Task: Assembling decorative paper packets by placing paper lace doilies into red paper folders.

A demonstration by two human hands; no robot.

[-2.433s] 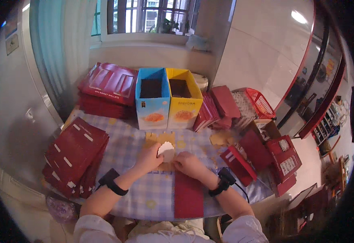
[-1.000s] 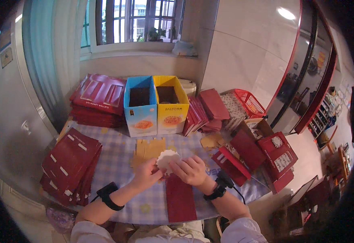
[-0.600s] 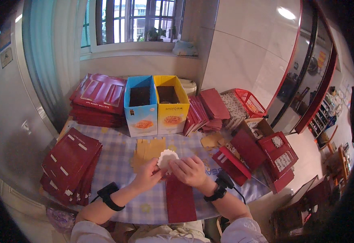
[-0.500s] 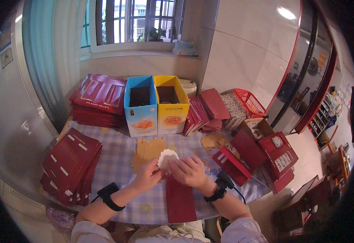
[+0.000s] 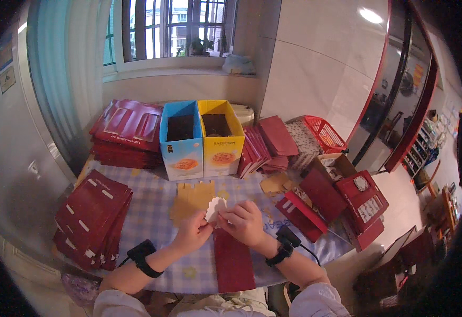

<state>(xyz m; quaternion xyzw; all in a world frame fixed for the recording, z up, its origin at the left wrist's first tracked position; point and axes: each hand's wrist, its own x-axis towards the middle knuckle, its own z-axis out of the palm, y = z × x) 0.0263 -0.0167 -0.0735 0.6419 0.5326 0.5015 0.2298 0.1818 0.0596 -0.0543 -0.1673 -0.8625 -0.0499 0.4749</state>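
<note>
Between my hands is a small white scalloped paper label (image 5: 215, 210), tilted upright above the table. My left hand (image 5: 191, 233) pinches its lower left edge with thumb and fingers. My right hand (image 5: 242, 224) has its fingers closed at the label's right side, partly covering it. Below them a dark red paper wallet (image 5: 234, 267) lies lengthwise toward me at the table edge, its upper end hidden by my right hand. Just beyond my hands is a flat tan cardboard piece (image 5: 191, 198).
A stack of red wallets (image 5: 96, 211) lies at the left. Behind stand a shiny red stack (image 5: 127, 127), a blue box (image 5: 181, 153) and a yellow box (image 5: 222, 153). At right are folded red wallets (image 5: 323, 195), an open carton (image 5: 336, 164) and a red basket (image 5: 324, 133).
The scalloped label has turned and now shows narrower. My right-hand fingers have shifted slightly left and up along it, while both hands stay over the wallet.
</note>
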